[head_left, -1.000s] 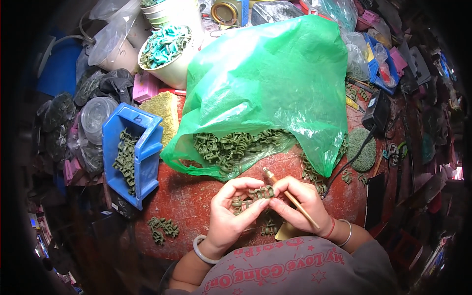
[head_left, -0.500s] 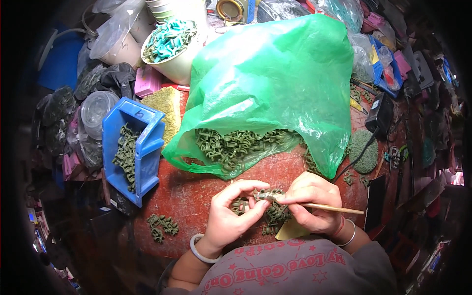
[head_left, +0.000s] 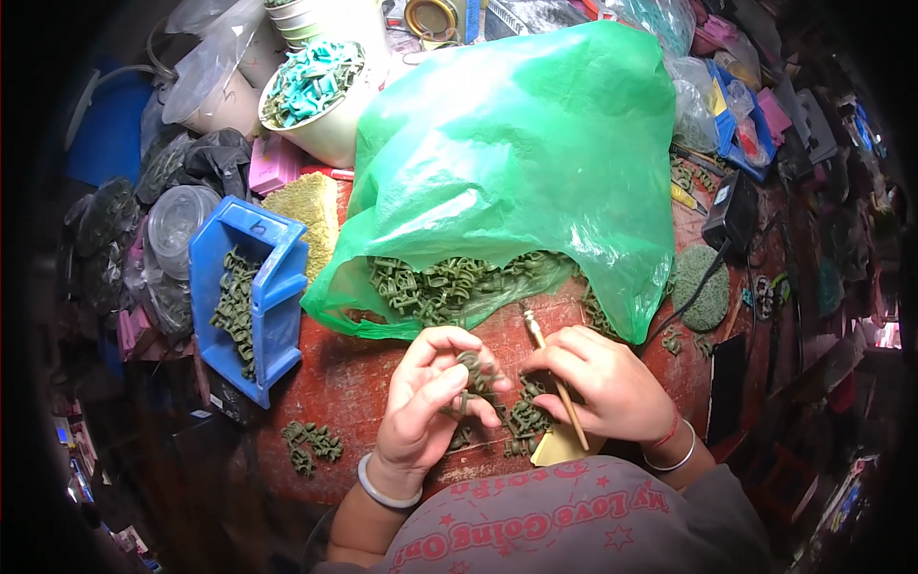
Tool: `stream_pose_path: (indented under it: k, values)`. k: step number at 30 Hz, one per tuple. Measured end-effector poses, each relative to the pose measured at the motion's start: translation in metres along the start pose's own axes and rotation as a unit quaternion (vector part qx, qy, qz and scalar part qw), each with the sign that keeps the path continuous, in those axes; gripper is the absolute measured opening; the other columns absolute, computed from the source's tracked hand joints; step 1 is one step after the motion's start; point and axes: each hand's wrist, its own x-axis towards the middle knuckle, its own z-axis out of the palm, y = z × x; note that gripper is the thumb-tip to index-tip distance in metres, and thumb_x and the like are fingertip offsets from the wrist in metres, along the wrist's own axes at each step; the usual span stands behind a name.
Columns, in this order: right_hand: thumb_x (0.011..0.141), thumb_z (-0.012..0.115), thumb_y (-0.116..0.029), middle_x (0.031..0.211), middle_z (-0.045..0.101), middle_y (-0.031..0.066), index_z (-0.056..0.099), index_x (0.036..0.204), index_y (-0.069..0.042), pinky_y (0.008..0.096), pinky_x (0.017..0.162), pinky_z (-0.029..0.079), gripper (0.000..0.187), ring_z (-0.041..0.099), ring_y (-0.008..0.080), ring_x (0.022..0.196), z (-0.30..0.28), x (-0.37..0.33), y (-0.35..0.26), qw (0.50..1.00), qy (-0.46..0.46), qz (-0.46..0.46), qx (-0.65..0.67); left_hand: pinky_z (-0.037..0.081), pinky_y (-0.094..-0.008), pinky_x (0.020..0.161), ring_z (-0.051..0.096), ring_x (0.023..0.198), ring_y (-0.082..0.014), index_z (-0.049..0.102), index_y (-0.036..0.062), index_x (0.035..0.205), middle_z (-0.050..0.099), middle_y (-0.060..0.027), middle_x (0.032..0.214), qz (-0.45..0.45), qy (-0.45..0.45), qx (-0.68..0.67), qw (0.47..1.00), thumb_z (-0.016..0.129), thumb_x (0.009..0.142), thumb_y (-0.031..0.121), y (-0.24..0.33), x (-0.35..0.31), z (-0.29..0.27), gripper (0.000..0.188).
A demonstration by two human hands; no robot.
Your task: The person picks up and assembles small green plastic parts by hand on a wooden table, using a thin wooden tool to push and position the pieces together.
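Observation:
My left hand (head_left: 421, 407) pinches a small dark-green moulded piece (head_left: 469, 371) between thumb and fingers, just above the red worktop (head_left: 354, 387). In my right hand (head_left: 617, 390) is a slim wooden-handled tool (head_left: 575, 418), its pale tip pointing up and away from me. The fingers lie loosely along it. Between my hands sits a heap of similar green pieces (head_left: 524, 421), partly hidden by my fingers. A yellow flat scrap (head_left: 566, 447) lies by my right hand. Ahead, a green plastic bag (head_left: 516, 153) gapes toward me with many more pieces (head_left: 430, 292) inside.
To the left stands a blue bin (head_left: 277, 335) holding green pieces; a small cluster (head_left: 311, 446) lies nearer me. Behind are a yellowish sponge (head_left: 316, 206) and a white bucket (head_left: 335, 139) of teal and green pieces. A round green pad (head_left: 701, 289) and black adapter (head_left: 734, 212) sit right.
My hands have moved apart. The tool has swung from nearly level to steep, its tip off the piece, while my left hand has lifted and turned with the green piece.

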Motion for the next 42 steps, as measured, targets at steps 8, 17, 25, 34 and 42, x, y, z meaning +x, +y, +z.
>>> stream_pose_path:
  k: [8,17,25,34,42]
  values:
    - [0.079,0.067,-0.003,0.088,0.056,0.0126,0.062,0.102,-0.002,0.0405,0.074,0.050,0.024,0.059,0.0315,0.085,0.007,-0.003,0.003,0.999,0.013,-0.014,-0.032,0.048,-0.0210,0.059,0.062,0.079,-0.0129,0.062,0.0000,0.088,0.061,-0.0063,0.087,-0.016,0.015,0.136,0.990,0.070,0.087,0.001,-0.004,0.000,-0.007,0.008]
    - [0.080,0.069,0.000,0.081,0.061,0.0134,0.064,0.097,-0.002,0.0362,0.063,0.051,0.018,0.063,0.0292,0.070,0.010,-0.001,0.001,0.991,0.087,0.028,0.095,0.048,-0.0194,0.062,0.061,0.082,-0.0090,0.067,0.0003,0.105,0.066,-0.0053,0.096,0.120,-0.017,0.502,0.856,0.071,0.082,-0.002,-0.009,-0.002,0.011,0.023]
    - [0.085,0.070,-0.007,0.082,0.062,0.0127,0.063,0.102,0.001,0.0354,0.068,0.052,0.020,0.064,0.0290,0.074,0.007,0.003,-0.005,0.978,0.054,0.081,0.186,0.045,-0.0180,0.055,0.056,0.062,-0.0054,0.054,0.0020,0.110,0.061,-0.0039,0.086,0.002,0.044,0.205,0.978,0.065,0.090,-0.001,-0.004,-0.007,0.004,0.024]
    - [0.078,0.074,-0.012,0.083,0.053,0.0114,0.061,0.096,-0.003,0.0393,0.069,0.049,0.023,0.057,0.0301,0.078,0.023,-0.003,-0.007,0.999,-0.026,-0.038,0.005,0.044,-0.0183,0.053,0.056,0.059,-0.0059,0.050,0.0033,0.107,0.062,-0.0047,0.079,0.040,0.071,0.178,0.981,0.061,0.092,-0.004,-0.006,-0.007,0.002,0.019]
    - [0.087,0.068,-0.016,0.089,0.061,0.0129,0.063,0.104,0.000,0.0355,0.072,0.050,0.024,0.059,0.0282,0.079,0.005,-0.001,-0.003,0.992,0.092,-0.031,0.082,0.046,-0.0188,0.054,0.056,0.060,-0.0059,0.050,0.0032,0.105,0.062,-0.0048,0.082,0.042,0.063,0.195,0.978,0.061,0.092,-0.004,-0.007,-0.007,-0.001,0.019]
